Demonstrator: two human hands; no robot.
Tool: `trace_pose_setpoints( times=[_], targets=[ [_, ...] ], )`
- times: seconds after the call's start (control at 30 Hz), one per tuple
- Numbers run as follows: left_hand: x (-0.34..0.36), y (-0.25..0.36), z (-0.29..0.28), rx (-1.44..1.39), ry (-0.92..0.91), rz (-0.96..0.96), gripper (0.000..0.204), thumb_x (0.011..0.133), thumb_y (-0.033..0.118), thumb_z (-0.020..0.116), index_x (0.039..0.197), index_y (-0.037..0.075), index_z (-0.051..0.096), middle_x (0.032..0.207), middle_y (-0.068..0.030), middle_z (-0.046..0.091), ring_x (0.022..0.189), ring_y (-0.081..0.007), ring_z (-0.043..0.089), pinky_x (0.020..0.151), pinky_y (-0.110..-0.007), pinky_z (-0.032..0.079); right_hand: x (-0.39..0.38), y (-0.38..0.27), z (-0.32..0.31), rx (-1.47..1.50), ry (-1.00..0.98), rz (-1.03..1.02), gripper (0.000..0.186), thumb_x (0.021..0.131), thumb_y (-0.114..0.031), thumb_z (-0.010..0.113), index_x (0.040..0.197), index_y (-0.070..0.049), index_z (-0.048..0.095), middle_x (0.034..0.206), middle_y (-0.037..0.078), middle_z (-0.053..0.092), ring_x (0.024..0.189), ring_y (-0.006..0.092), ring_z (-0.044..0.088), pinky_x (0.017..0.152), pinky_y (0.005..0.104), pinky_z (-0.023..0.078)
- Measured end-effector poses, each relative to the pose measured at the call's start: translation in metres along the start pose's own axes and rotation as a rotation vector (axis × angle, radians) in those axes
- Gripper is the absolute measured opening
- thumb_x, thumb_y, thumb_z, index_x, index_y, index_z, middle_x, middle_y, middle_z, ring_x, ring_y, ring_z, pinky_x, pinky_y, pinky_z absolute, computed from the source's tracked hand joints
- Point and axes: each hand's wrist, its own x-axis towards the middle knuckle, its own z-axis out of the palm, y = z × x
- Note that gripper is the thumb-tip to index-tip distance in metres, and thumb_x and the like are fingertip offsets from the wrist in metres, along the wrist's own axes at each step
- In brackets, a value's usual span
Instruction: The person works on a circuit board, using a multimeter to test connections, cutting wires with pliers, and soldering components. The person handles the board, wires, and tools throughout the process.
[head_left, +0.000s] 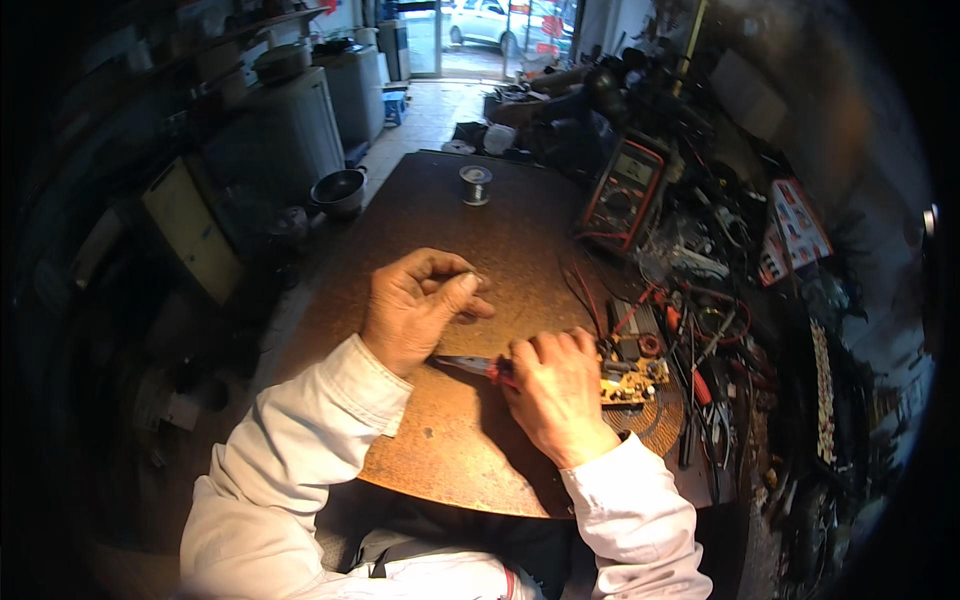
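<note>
My left hand is raised over the middle of the table, thumb and index finger pinched together. Whatever is between those fingertips is too small to make out. Lower and to the right, my right hand is wrapped round a pair of red-handled pliers. Their narrow grey jaws point left, toward my left wrist. Just right of that hand lies a yellowish circuit board with several components on it, partly hidden by the hand.
A spool of solder wire stands at the table's far end. On the right, a red-edged multimeter leans beside a heap of tools and cables. Red-handled tools lie along the table's right edge. A dark bowl is beyond the left edge.
</note>
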Motion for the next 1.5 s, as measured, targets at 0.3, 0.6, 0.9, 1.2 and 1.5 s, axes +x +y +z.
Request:
trace_pose_setpoints(
  times=[0.3, 0.6, 0.9, 1.2, 1.5],
  targets=[
    [-0.002, -0.001, 0.004, 0.047, -0.027, -0.045, 0.017, 0.096, 0.012, 0.073, 0.108, 0.001, 0.069, 0.092, -0.0114, 0.073, 0.077, -0.0173, 0.074, 0.07, -0.032, 0.065, -0.004, -0.004, 0.001, 0.171, -0.003, -0.076, 0.019, 0.077, -0.009, 0.074, 0.092, 0.001, 0.068, 0.09, 0.018, 0.066, 0.093, 0.0339, 0.068, 0.098, 0.0515, 0.047],
    [-0.004, 0.004, 0.008, 0.137, -0.034, -0.091, 0.017, 0.096, 0.01, 0.073, 0.108, -0.001, 0.07, 0.092, -0.0097, 0.072, 0.076, -0.0169, 0.071, 0.07, -0.031, 0.063, -0.005, -0.002, 0.003, 0.286, -0.006, -0.099, 0.044, 0.074, -0.04, 0.087, 0.089, -0.004, 0.067, 0.09, 0.012, 0.063, 0.089, 0.0308, 0.062, 0.087, 0.0459, 0.046],
    [-0.006, 0.004, 0.011, 0.141, -0.032, -0.122, 0.017, 0.095, 0.009, 0.074, 0.107, -0.003, 0.07, 0.09, -0.0091, 0.072, 0.076, -0.0162, 0.071, 0.069, -0.029, 0.061, -0.019, 0.057, -0.049, 0.384, 0.468, 0.14, 0.016, 0.084, -0.01, 0.079, 0.09, 0.0, 0.068, 0.083, 0.013, 0.066, 0.074, 0.0305, 0.066, 0.066, 0.0397, 0.053],
    [-0.018, 0.0, 0.023, 0.185, -0.199, -0.11, 0.016, 0.095, 0.007, 0.074, 0.108, 0.0, 0.068, 0.094, -0.0095, 0.072, 0.083, -0.0166, 0.073, 0.074, -0.03, 0.063, -0.078, 0.14, -0.074, 0.634, 0.056, 0.795, 0.028, 0.092, -0.016, 0.064, 0.105, 0.009, 0.07, 0.084, 0.018, 0.074, 0.077, 0.0233, 0.071, 0.072, 0.0344, 0.054],
    [-0.027, 0.001, 0.075, 0.688, -0.585, 0.289, 0.017, 0.084, -0.001, 0.075, 0.099, -0.003, 0.068, 0.115, -0.0196, 0.068, 0.087, -0.0263, 0.073, 0.073, -0.033, 0.058, -0.08, 0.141, -0.064, 0.924, -0.07, 0.644, 0.055, 0.081, -0.009, 0.075, 0.127, 0.016, 0.059, 0.104, 0.02, 0.074, 0.095, 0.0209, 0.071, 0.085, 0.033, 0.055]
  ],
)
